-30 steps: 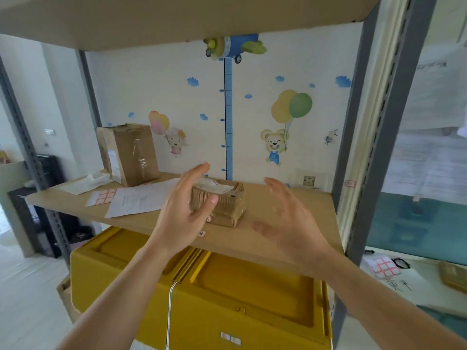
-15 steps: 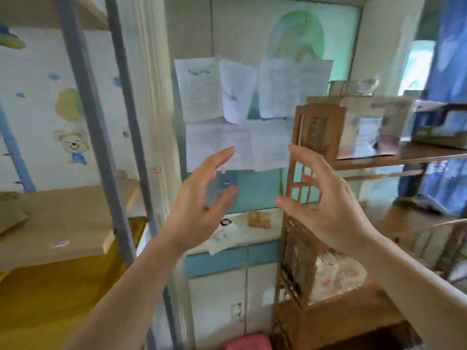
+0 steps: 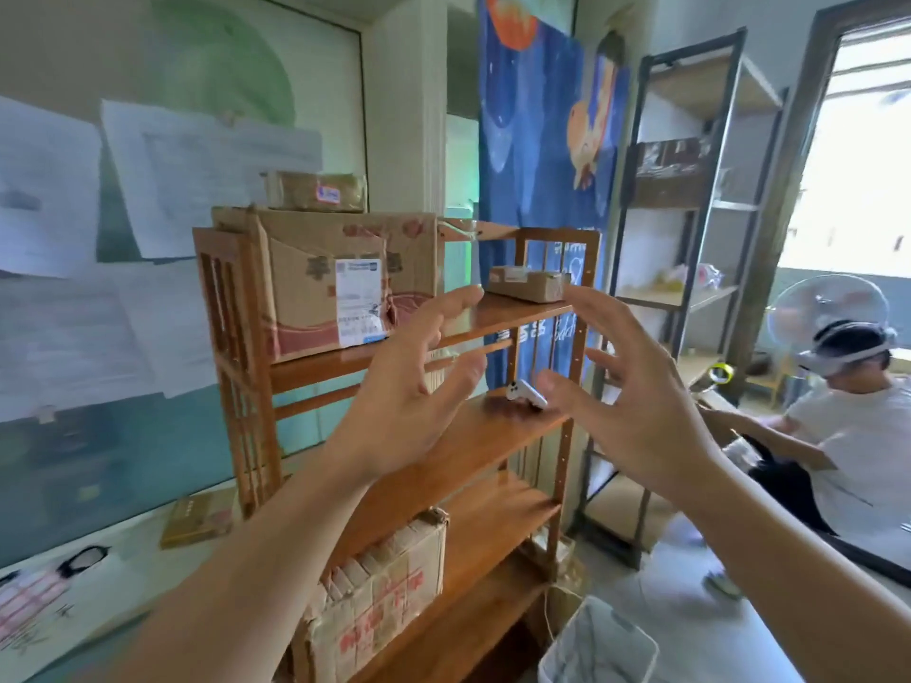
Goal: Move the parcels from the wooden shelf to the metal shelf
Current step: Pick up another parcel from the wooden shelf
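The wooden shelf (image 3: 517,317) stands in front of me. On its top board sits a large cardboard parcel (image 3: 340,283) with a white label, a small flat parcel (image 3: 315,191) on top of it, and a low flat parcel (image 3: 530,283) at the right end. Another taped carton (image 3: 379,589) rests on a lower board. My left hand (image 3: 409,396) and my right hand (image 3: 636,391) are raised side by side before the shelf, fingers spread, holding nothing. A white phone (image 3: 526,394) lies on the middle board between them.
A tall metal rack (image 3: 690,204) stands behind the wooden shelf at the right. A seated person (image 3: 848,426) in a white shirt and a fan (image 3: 828,308) are at the far right. A white mesh bin (image 3: 596,643) is on the floor. Papers hang on the left wall.
My view has swung right, from the metal shelf with its parcels to the wooden shelf. Both hands stay open and empty; the small parcel I was beside is out of view.
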